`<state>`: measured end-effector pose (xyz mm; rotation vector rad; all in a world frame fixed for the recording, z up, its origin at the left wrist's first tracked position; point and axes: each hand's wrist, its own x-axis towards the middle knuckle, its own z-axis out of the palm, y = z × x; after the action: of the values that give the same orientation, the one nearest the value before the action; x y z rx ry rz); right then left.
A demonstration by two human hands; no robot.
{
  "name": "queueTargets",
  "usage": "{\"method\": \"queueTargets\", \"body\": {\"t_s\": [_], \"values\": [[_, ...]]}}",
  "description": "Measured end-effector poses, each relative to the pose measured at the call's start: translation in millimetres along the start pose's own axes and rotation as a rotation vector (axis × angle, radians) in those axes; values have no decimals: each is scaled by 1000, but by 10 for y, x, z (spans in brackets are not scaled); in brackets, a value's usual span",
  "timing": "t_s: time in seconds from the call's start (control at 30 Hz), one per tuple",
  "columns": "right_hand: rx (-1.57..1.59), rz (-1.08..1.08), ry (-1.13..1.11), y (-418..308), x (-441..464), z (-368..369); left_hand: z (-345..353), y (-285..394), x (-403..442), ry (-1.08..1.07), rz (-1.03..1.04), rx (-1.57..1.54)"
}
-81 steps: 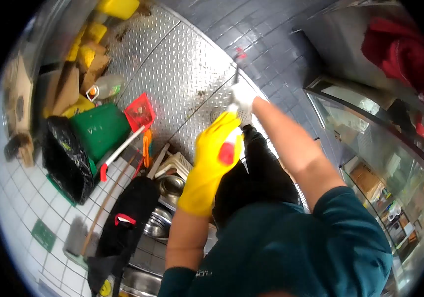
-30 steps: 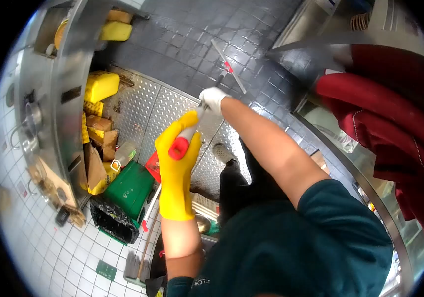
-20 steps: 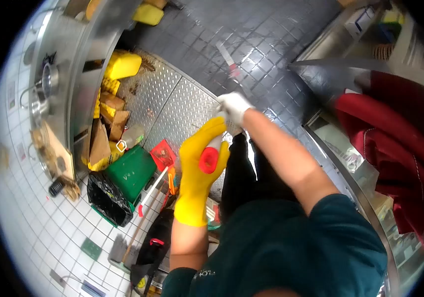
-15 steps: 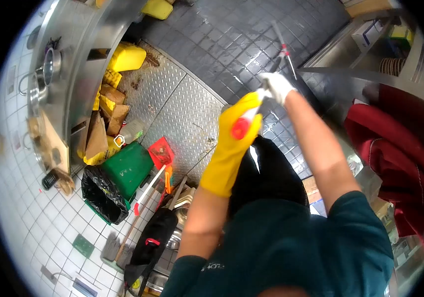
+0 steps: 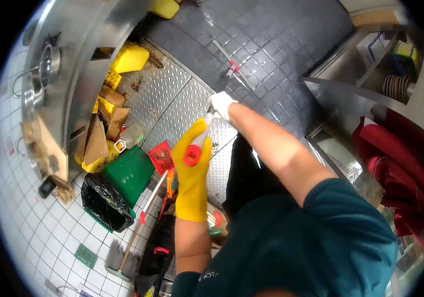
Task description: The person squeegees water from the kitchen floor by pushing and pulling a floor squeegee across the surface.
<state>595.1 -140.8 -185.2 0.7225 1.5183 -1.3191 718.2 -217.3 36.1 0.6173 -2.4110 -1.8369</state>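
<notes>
A floor squeegee (image 5: 233, 66) reaches away from me, its long blade slanting across the wet dark tiles. Its pole has a red end cap (image 5: 191, 155). My left hand (image 5: 190, 151), in a long yellow rubber glove, is closed around the pole near that cap. Further down the pole, my right hand (image 5: 223, 105) grips it in a white glove. Part of the pole is hidden by both hands. Below them lies a metal tread plate (image 5: 160, 101).
On the left stand a green bin (image 5: 130, 175) with a black liner, a red dustpan (image 5: 161, 157), flattened cardboard (image 5: 96, 140) and a yellow jerrycan (image 5: 130, 58). A broom (image 5: 122, 260) lies on white tiles. Steel shelving (image 5: 360, 91) and dark red cloth (image 5: 395, 168) border the right.
Both hands and the squeegee have swung to the left. The blade has moved left and slightly nearer across the dark tiles, and both hands keep their hold on the pole.
</notes>
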Motion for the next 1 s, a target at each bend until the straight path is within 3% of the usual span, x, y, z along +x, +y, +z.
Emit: {"method": "queueTargets", "body": {"t_s": [0.07,0.17,0.23,0.3,0.37,0.47,0.67,0.73,0.9,0.97,1.0], "values": [[-16,30,20,-138,-172,230,-234,120,33,58,-110,-35],[-41,46,-34,-185,-210,375,-321,150,72,85,-102,-13],[109,83,-170,-126,-35,387,-286,345,151,30,-29,75],[263,78,-167,-306,-283,299,-221,506,235,-21,44,125],[239,-14,-131,-550,-479,115,-126,670,316,-31,108,115],[141,-147,163,-884,-345,-175,-9,859,547,-124,207,119],[195,-233,265,-1989,-307,-1686,956,1243,1432,-338,320,81],[132,-242,317,-2319,-142,-2309,1426,1395,1816,-410,303,76],[97,-303,421,-2892,433,-3826,2783,1494,2868,-580,486,61],[66,-261,554,-3080,650,-4421,3375,1539,3214,-612,463,24],[123,-221,499,-3108,874,-4775,3663,1533,3392,-639,460,15]]}}
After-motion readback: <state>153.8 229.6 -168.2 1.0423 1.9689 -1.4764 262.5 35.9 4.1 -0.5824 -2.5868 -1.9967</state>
